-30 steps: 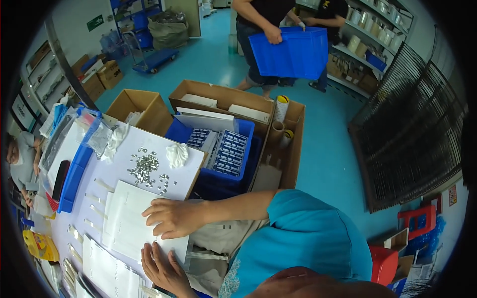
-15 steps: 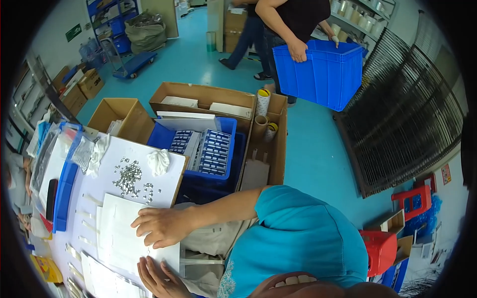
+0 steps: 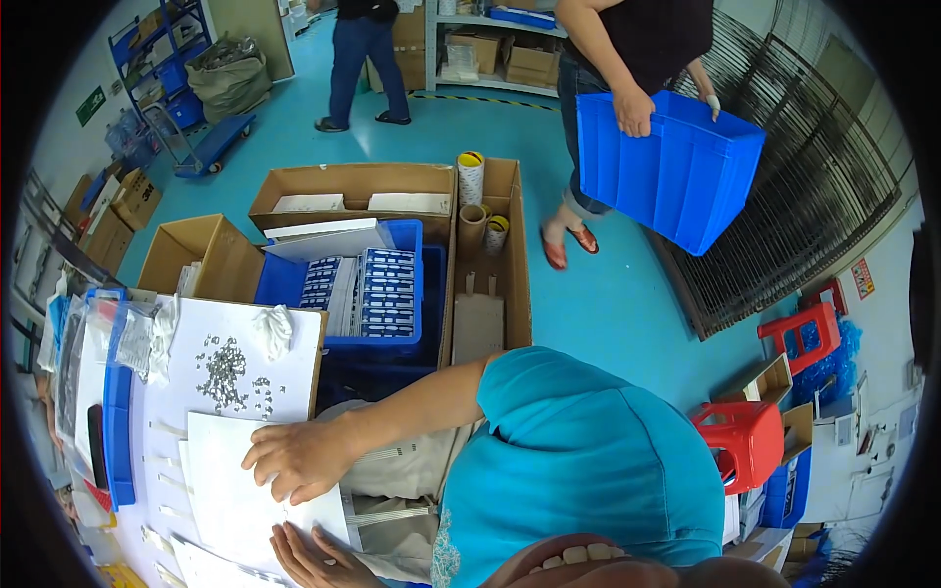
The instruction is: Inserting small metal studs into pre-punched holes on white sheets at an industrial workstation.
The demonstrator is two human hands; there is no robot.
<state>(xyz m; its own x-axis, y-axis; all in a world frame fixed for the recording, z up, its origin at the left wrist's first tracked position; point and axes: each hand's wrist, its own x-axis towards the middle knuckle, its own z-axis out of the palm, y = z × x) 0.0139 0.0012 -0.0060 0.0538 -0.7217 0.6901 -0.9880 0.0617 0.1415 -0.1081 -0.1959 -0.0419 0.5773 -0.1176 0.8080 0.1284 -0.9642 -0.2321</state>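
Resting on a flat, white rectangular sheet (image 3: pixel 221 480), your left hand (image 3: pixel 316 557) has its fingers extended; your right hand (image 3: pixel 302 461) is just beside it over the same sheet, fingers loosely curved, and whether they pinch anything I cannot tell. The sheet lies on the white worktop (image 3: pixel 167 387) before you. Just past it, small shiny metal pieces (image 3: pixel 223 374) crowd the surface, near a crumpled white cloth (image 3: pixel 274 331). A blue plastic bin (image 3: pixel 372 341) and a brown cardboard box (image 3: pixel 518 284) take up the space alongside. Farther out, a person (image 3: pixel 652 44) in a dark top holds a blue plastic crate (image 3: pixel 667 167).
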